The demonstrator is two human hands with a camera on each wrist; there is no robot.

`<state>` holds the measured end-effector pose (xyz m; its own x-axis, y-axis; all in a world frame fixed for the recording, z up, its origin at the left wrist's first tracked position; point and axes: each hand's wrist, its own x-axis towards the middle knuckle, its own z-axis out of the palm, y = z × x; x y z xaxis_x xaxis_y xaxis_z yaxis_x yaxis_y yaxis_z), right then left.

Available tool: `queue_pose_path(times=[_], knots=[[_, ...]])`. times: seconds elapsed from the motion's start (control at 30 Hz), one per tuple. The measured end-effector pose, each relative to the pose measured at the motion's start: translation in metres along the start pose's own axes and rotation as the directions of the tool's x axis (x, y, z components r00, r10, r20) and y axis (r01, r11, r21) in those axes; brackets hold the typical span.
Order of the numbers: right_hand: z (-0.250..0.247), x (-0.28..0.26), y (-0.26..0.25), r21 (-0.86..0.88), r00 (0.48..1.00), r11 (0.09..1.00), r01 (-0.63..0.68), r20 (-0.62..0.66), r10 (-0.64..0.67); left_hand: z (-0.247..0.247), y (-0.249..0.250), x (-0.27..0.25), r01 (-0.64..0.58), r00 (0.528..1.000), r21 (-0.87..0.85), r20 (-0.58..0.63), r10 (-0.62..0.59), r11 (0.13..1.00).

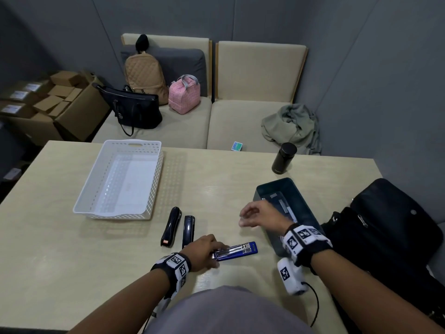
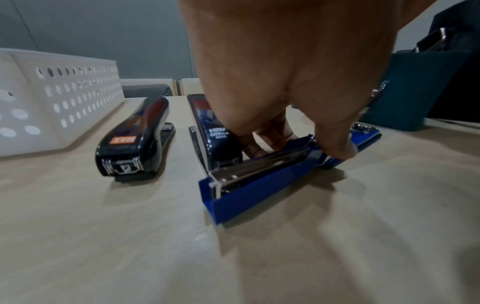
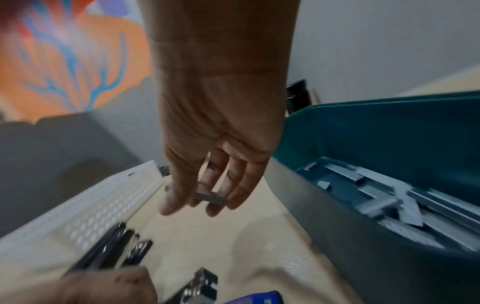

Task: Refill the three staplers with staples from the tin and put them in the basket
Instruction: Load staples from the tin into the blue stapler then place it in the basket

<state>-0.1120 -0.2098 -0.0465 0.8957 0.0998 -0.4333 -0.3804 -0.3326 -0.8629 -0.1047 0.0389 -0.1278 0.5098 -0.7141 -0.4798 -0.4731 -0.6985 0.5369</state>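
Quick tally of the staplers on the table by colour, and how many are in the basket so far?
Black staplers: 2, and, both closed on the table.
Blue stapler: 1, opened flat, held by the left hand.
In the basket: 0.
Total staplers: 3.

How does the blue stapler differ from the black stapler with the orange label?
The blue stapler lies opened out flat, metal channel exposed; the black stapler with the orange label is closed. The left hand holds the blue one down at its hinge; nothing touches the black one. The blue one is boxy, the black one rounded and glossy. Both lie on the table, outside the basket.
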Motion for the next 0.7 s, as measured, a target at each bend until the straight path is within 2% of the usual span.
queue_pose_path(times=[0.07, 0.13, 0.23, 0.3, 0.43, 0.5, 0.6, 0.7], knots=[[0.014, 0.008, 0.003, -0.387, 0.999, 0.922, 0.027, 0.048, -0.009, 0.001, 0.001, -0.003, 0.000, 1.000, 0.028, -0.005, 0.000, 1.000], [0.029, 0.014, 0.006, -0.621, 0.998, 0.784, -0.005, 0.041, 0.038, 0.002, 0.002, -0.007, -0.012, 1.000, 0.047, -0.007, 0.012, 0.999], [0.049, 0.020, 0.015, -0.748, 0.996, 0.662, -0.053, 0.012, 0.093, 0.002, 0.000, -0.012, -0.035, 0.999, 0.097, -0.003, 0.036, 0.995], [0.057, 0.022, 0.024, -0.772, 0.993, 0.633, -0.052, 0.029, 0.117, 0.002, -0.001, -0.015, -0.041, 0.999, 0.116, -0.001, 0.041, 0.992], [0.053, 0.019, 0.038, -0.731, 0.997, 0.680, -0.062, -0.008, 0.083, 0.002, -0.002, -0.018, -0.044, 0.999, 0.120, 0.006, 0.044, 0.992], [0.046, 0.011, 0.038, -0.634, 0.998, 0.771, -0.055, -0.028, 0.049, 0.002, -0.002, -0.016, -0.028, 0.999, 0.086, 0.025, 0.026, 0.996], [0.037, -0.012, 0.037, -0.434, 0.992, 0.901, 0.000, 0.115, 0.056, -0.003, 0.002, -0.010, 0.033, 0.996, -0.003, 0.079, -0.032, 0.999], [0.035, -0.031, 0.043, -0.444, 0.975, 0.896, -0.020, 0.191, 0.116, -0.010, 0.013, -0.002, 0.098, 0.990, -0.129, 0.112, -0.083, 0.987]])
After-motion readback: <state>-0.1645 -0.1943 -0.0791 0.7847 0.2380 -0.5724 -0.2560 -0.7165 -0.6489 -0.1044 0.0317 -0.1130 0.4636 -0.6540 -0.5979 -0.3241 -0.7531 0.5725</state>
